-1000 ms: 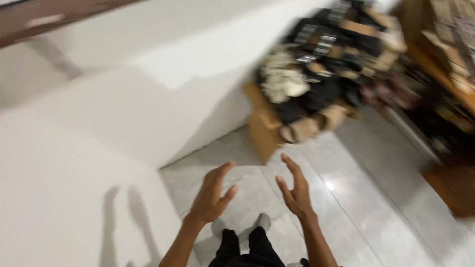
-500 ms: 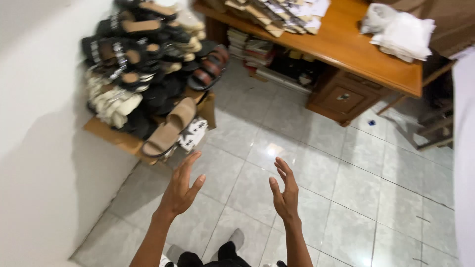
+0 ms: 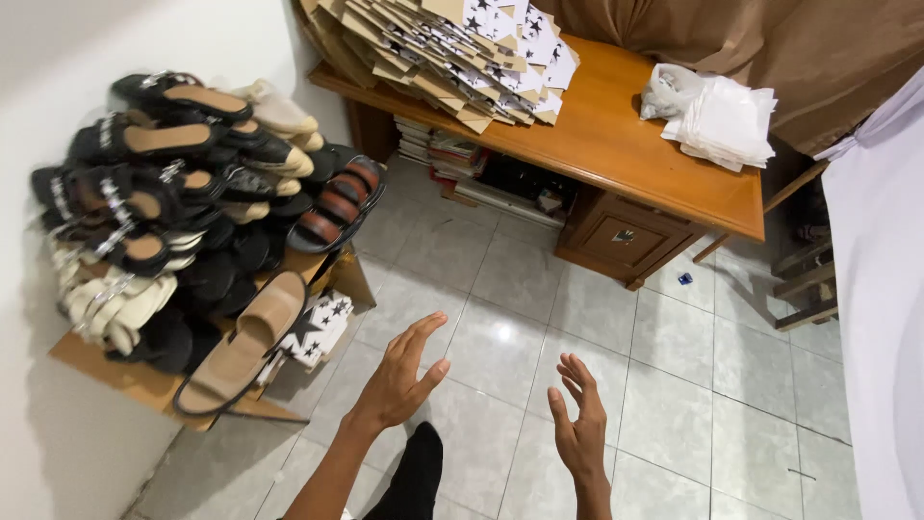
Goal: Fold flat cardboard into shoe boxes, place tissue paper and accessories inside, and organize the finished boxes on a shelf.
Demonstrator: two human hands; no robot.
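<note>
My left hand [image 3: 401, 376] is raised over the tiled floor, fingers spread, holding nothing. My right hand [image 3: 579, 424] hovers a little lower to its right, fingers loosely curled apart, also empty. Nearest the left hand is a heap of sandals [image 3: 173, 221] piled on a cardboard sheet against the white wall. A tan sandal [image 3: 241, 342] slopes off the front of the heap. Below my hands a dark-clad foot [image 3: 416, 462] shows.
A wooden desk [image 3: 626, 144] stands at the back with a stack of flattened star-printed cartons [image 3: 452, 53] and folded white bags [image 3: 717, 116]. Books lie under the desk [image 3: 433, 144]. A brown curtain [image 3: 799, 48] and white cloth [image 3: 881, 289] are on the right.
The view has swung from the white wall to the sandal heap and the desk. Both hands stay raised and empty in front of me, now slightly lower in the view.
</note>
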